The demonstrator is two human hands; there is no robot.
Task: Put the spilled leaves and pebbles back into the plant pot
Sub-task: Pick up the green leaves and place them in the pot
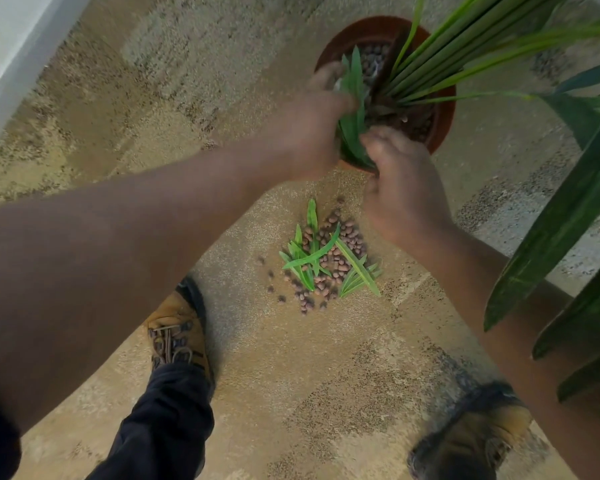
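While both hands, the left hand (305,133) and right hand (400,188), cup a bunch of leaves (355,109) over the plant pot (445,112), each grip should loosen low inside the rim (spilled pebbles (333,258) remain on the floor (291,358)).

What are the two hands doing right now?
Left hand: holds a bunch of green leaves over the plant pot.
Right hand: fingers curled at the leaves; grip unclear.
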